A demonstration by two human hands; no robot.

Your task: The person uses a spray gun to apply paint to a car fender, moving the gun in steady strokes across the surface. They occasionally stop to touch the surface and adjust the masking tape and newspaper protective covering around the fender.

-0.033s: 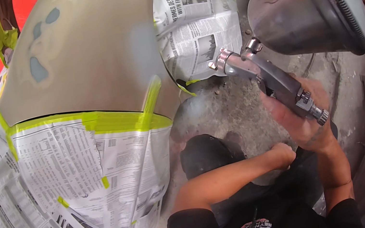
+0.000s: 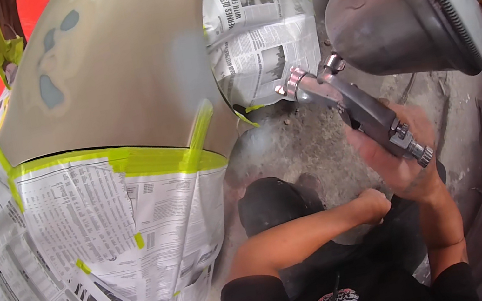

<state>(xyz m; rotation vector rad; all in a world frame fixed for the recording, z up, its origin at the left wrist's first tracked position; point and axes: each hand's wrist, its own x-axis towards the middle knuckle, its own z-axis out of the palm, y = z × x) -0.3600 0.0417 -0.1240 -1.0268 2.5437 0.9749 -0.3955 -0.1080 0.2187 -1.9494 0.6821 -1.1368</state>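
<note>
my right hand is wrapped around a gravity-feed spray gun, right of the beige body panel and apart from it; my left hand, curled into a loose fist, lies near; newspaper and yellow-green masking tape border the panel below.

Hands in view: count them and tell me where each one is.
2: the right hand grips the gravity-feed spray gun; the left hand is curled, lower and further left in the picture. No others show.
</note>
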